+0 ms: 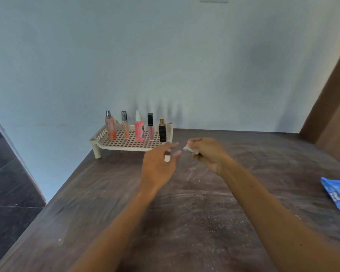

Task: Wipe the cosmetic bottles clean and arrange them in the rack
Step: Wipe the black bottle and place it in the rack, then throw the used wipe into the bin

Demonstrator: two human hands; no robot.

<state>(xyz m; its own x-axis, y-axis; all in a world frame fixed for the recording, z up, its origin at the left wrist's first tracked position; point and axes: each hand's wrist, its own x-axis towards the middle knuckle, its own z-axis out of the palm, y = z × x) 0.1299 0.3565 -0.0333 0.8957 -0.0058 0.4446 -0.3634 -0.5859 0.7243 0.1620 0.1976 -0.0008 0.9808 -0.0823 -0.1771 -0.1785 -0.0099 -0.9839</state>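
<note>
White-capped small bottle [167,155] sat gripped in left hand [159,163], long axis roughly upright; right hand [208,154] closed on wipe [189,148]. Rack [106,143] lay beyond, nearer left hand.

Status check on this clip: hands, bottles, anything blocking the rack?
Left hand holds small bottle. Right hand clutches white wipe. Five bottles upright in rack. Path to rack unobstructed.
</note>
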